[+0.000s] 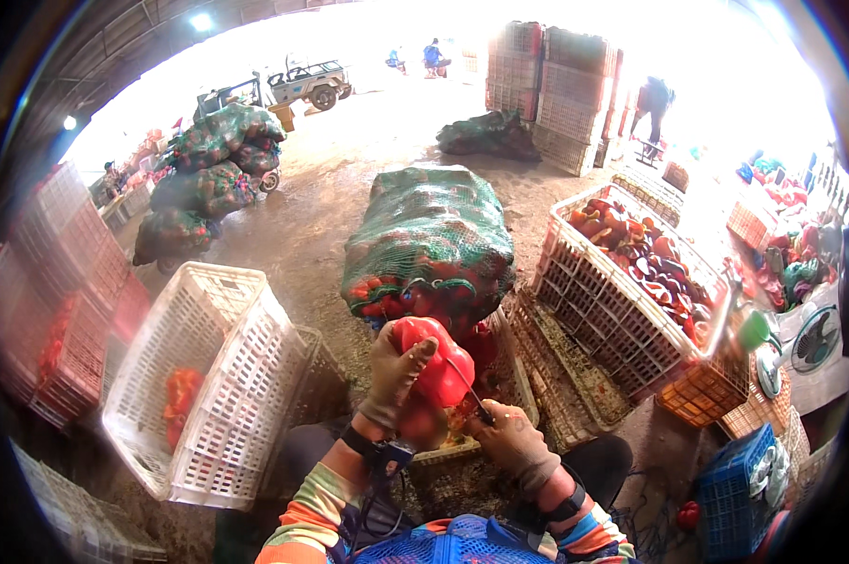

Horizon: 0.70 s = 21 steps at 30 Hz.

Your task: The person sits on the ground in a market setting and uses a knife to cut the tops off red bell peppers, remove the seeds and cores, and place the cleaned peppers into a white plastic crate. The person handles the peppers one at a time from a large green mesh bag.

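Note:
My gloved left hand is closed round a large red bell pepper, held up in front of me. In my gloved right hand is a knife, its thin blade against the pepper's right side. Just beyond my hands, a green mesh sack full of peppers lies with its near end over a crate. To the left, a tilted white plastic crate has a few red pepper pieces inside. On the right, another crate is heaped with cut pepper pieces.
Stacked crates rise at the left, and tall crate stacks stand at the back. Filled mesh sacks are piled at the far left near a parked vehicle. A blue crate and a fan are at the right.

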{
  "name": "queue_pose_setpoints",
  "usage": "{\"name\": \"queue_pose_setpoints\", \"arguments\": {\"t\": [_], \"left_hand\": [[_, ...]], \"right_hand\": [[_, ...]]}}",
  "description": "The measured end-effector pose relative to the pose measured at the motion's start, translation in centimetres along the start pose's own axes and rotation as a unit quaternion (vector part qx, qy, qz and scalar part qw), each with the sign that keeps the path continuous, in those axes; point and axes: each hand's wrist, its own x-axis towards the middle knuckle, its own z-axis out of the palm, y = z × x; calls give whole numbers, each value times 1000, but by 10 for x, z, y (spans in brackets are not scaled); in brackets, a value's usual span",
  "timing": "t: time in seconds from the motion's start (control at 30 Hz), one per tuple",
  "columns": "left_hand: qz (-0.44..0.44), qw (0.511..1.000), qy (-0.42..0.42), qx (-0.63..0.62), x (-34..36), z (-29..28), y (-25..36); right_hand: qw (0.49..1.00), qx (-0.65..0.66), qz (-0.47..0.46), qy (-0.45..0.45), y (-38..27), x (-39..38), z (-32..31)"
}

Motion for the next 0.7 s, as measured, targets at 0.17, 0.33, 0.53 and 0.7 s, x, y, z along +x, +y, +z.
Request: {"name": "queue_pose_setpoints", "arguments": {"t": [0.17, 0.33, 0.53, 0.7], "left_hand": [[-24, 999, 18, -37, 8, 3, 2], [-140, 986, 39, -77, 14, -33, -41], [-161, 976, -11, -149, 7, -20, 0], [-4, 992, -23, 124, 21, -3, -15]], "right_hand": [[998, -49, 18, 29, 16, -3, 13], [1000, -20, 17, 12, 24, -19, 10], [971, 230, -49, 34, 14, -8, -7], [957, 237, -74, 151, 49, -13, -13]]}}
